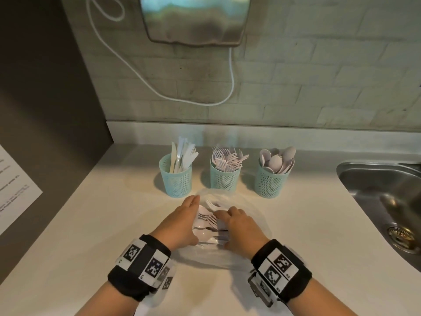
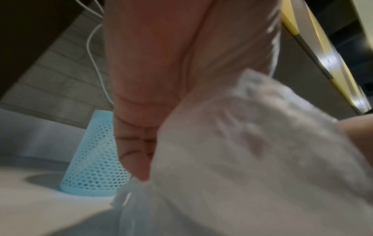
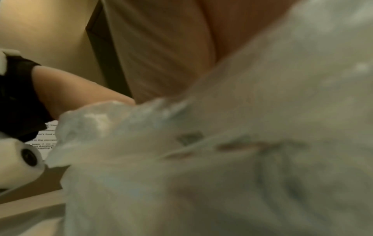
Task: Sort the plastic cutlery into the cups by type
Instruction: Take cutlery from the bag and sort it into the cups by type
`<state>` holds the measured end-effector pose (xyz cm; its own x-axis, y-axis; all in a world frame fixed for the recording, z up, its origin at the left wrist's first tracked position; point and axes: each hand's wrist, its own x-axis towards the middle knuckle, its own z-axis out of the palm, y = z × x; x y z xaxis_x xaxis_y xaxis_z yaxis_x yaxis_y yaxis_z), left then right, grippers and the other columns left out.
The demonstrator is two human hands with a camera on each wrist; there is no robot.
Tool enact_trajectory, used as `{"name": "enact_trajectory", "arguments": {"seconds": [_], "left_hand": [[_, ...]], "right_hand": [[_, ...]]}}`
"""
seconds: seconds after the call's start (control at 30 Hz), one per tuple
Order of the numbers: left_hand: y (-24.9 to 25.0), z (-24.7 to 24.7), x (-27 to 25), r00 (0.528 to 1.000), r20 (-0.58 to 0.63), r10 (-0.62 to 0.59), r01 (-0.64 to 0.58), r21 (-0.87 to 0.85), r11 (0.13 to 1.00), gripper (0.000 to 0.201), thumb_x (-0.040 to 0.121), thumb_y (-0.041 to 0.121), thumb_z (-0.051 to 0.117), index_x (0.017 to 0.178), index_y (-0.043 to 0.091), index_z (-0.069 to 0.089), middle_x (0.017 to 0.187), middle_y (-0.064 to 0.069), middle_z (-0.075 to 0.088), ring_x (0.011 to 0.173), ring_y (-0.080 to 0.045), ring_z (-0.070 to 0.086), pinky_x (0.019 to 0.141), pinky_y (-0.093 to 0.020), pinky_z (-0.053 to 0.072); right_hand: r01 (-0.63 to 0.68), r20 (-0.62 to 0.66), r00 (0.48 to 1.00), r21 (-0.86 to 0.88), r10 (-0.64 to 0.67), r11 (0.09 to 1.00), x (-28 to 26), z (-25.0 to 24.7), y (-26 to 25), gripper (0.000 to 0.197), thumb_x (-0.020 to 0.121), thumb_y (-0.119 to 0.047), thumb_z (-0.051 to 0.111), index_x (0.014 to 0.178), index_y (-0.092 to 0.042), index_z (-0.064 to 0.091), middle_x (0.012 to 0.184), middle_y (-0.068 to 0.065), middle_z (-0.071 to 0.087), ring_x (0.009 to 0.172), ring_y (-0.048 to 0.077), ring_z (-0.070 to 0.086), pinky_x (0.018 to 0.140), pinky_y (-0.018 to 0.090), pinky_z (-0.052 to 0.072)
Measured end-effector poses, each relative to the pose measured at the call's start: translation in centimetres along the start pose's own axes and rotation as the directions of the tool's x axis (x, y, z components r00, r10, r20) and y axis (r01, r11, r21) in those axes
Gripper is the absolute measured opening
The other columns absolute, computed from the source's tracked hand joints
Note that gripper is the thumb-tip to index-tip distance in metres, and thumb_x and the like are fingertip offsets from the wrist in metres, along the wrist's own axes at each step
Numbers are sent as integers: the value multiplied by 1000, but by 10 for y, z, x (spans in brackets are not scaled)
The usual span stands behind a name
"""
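Note:
A clear plastic bag [image 1: 210,245] of white forks and spoons lies on the counter in front of three teal mesh cups. The left cup [image 1: 175,179] holds knives, the middle cup [image 1: 224,177] forks, the right cup [image 1: 272,181] spoons. My left hand [image 1: 183,221] lies along the bag's left side with its fingers straight, the bag [image 2: 242,159] pressed against its palm. My right hand [image 1: 238,225] sits on the bag's right side, fingers curled down into the plastic. In the right wrist view the bag [image 3: 222,159] fills the picture and hides the fingers.
A steel sink [image 1: 376,179] is set into the counter at the right. At the far left a printed sheet [image 1: 13,185] hangs on a dark panel. A white cable [image 1: 232,71] loops down the tiled wall from a metal appliance [image 1: 193,19] above the cups.

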<state>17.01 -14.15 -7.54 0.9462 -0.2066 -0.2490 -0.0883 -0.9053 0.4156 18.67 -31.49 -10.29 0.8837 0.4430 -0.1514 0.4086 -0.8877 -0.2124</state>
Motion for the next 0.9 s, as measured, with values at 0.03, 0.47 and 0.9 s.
{"name": "enact_trajectory", "arguments": {"seconds": [0.03,0.47,0.9], "left_hand": [[-3,0,0,1000,-14,1,-1,-12,1000,109,74,17,74,151,15,-4,159,5,-4,143,-17,20,112,-28,30],[-21,12,6,999,23,40,-35,-191,981,117,70,17,77,150,21,-9,157,14,-12,146,-11,8,116,-29,22],[-24,13,8,996,38,76,-62,-292,954,117,71,18,79,150,19,-7,158,12,-5,133,7,1,107,-10,6]], "right_hand": [[-20,-37,999,4,20,1000,1,1,0,74,76,-32,72,139,-23,34,127,7,45,114,27,44,95,36,41],[-11,4,1000,63,11,998,14,5,-4,83,69,-31,79,139,-22,36,135,5,40,122,27,41,101,37,39],[-42,87,996,123,31,992,24,6,-5,91,68,-34,78,142,-16,28,134,9,41,121,29,43,103,38,39]]}}
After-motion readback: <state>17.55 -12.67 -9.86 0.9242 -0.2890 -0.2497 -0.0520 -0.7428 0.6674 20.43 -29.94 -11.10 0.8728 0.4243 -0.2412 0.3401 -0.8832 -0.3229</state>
